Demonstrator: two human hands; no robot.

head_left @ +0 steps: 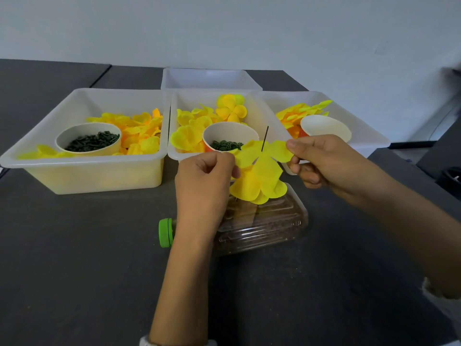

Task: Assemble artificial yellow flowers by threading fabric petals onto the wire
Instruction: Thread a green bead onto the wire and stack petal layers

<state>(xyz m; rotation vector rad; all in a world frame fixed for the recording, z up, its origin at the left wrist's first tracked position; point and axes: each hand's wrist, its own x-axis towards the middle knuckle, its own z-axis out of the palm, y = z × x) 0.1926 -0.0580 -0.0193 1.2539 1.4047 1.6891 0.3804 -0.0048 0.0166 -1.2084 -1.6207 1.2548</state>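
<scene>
A thin dark wire [265,138] stands upright above a clear plastic bottle. A yellow fabric petal piece [264,158] is threaded on the wire, its tip poking out above. My left hand [207,176] pinches the petal's left edge and my right hand [324,158] pinches its right edge. More yellow petals [257,188] hang on the wire just below.
A clear bottle [262,226] with a green cap [166,232] lies on the dark table. Behind it stand three white trays [82,168] of yellow petals; paper cups [89,138] hold small green pieces. An empty tray [212,78] sits farther back.
</scene>
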